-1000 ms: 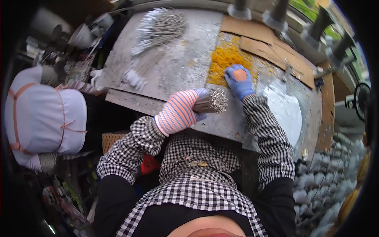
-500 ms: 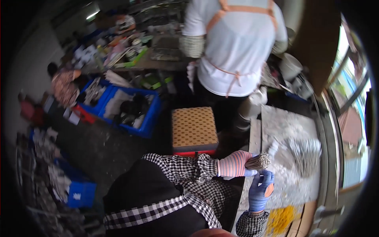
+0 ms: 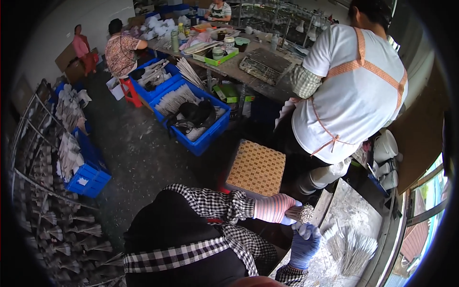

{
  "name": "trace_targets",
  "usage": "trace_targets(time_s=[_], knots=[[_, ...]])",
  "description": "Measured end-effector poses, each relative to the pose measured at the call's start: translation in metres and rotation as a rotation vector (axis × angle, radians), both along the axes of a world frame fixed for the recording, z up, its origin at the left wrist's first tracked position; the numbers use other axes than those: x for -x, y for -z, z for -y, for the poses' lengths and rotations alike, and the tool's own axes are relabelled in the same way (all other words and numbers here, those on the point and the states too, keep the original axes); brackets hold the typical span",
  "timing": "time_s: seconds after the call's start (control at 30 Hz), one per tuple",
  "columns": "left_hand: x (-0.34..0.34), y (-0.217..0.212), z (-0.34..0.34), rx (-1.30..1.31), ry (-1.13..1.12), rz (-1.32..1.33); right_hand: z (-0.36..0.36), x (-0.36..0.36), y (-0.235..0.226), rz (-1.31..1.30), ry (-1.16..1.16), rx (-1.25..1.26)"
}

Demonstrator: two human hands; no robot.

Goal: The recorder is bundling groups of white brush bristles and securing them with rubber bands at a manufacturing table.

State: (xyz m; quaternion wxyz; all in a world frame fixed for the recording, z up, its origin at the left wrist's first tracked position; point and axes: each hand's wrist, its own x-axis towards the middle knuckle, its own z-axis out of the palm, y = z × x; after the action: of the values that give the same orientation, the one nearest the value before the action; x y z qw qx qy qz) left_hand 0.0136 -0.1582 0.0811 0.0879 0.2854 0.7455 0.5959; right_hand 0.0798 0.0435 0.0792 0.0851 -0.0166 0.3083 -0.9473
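Observation:
My left hand (image 3: 275,209), in a striped pink and blue glove, is closed around a bundle of thin sticks (image 3: 301,214), their pale ends packed together and pointing right. Just below that end is my right hand (image 3: 304,247), in a blue glove. Its fingers are bent and pressed together against or close to the tips; what they pinch, if anything, is too small to make out. Beyond both hands, a spread pile of similar thin pale sticks (image 3: 351,251) lies on the whitish, stained worktable (image 3: 351,205).
A stool with a woven-pattern top (image 3: 256,167) stands ahead. A person in a white shirt (image 3: 349,91) works at the right. Blue crates (image 3: 217,134) of stick bundles sit on the floor, with racks (image 3: 62,229) at left. A cluttered long table (image 3: 229,64) is behind.
The view has swung and tilted, showing more of the room. My left hand still grips the bundle, and my right hand's fingers have closed in at the stick ends.

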Motion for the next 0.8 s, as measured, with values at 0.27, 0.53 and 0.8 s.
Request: trace_targets(time_s=[0.27,0.53,0.8], knots=[[0.008,0.013,-0.019,-0.189,0.106,0.265,-0.014,-0.013,-0.002,-0.135,0.081,-0.693],[-0.006,0.002,-0.027,0.111,0.212,-0.012,0.004,-0.017,-0.025,-0.221,0.251,-0.865],[-0.032,0.047,-0.064,0.567,0.242,-0.933,-0.057,-0.011,0.022,0.082,0.325,-1.226]])
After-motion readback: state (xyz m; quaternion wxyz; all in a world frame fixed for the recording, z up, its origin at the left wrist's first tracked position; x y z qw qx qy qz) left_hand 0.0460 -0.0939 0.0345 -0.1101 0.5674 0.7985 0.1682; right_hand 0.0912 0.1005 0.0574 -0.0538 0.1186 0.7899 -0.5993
